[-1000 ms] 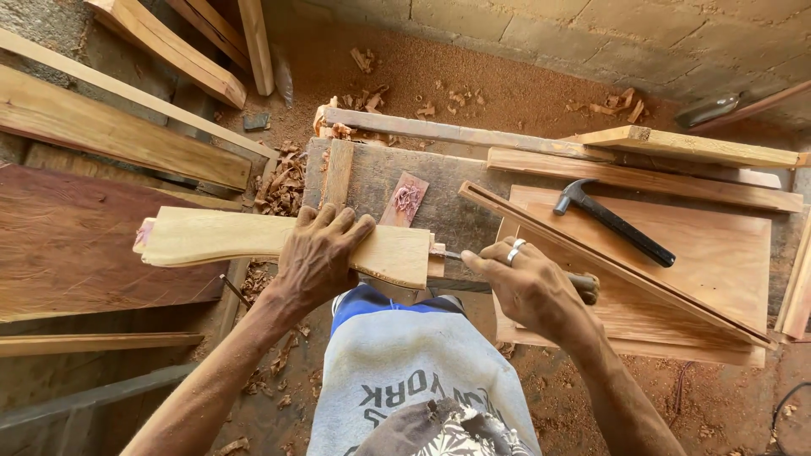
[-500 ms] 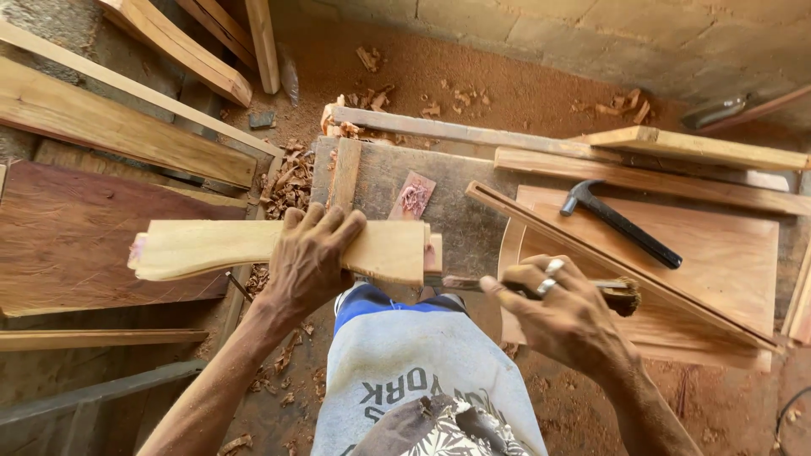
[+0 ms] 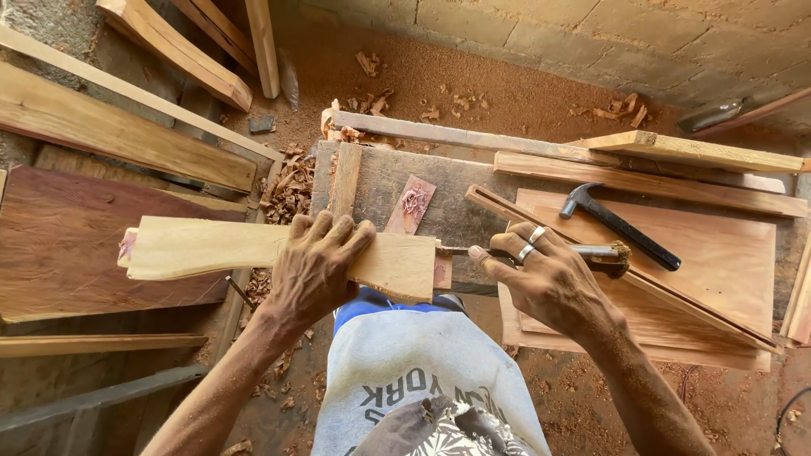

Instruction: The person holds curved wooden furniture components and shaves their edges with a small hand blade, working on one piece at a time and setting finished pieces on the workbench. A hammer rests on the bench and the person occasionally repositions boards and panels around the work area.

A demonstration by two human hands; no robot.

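Both hands worked mid-frame: the left hand (image 3: 317,270) pressed flat on the pale board (image 3: 211,247) lying left-right, while the right hand (image 3: 549,283), its grip seemingly closed around a chisel (image 3: 541,251), aimed leftward at the board's right end.

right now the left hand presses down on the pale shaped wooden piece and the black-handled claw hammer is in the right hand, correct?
Not quite. The head view shows the black-handled claw hammer lying loose on the reddish plywood board. The right hand holds a thin metal chisel instead.
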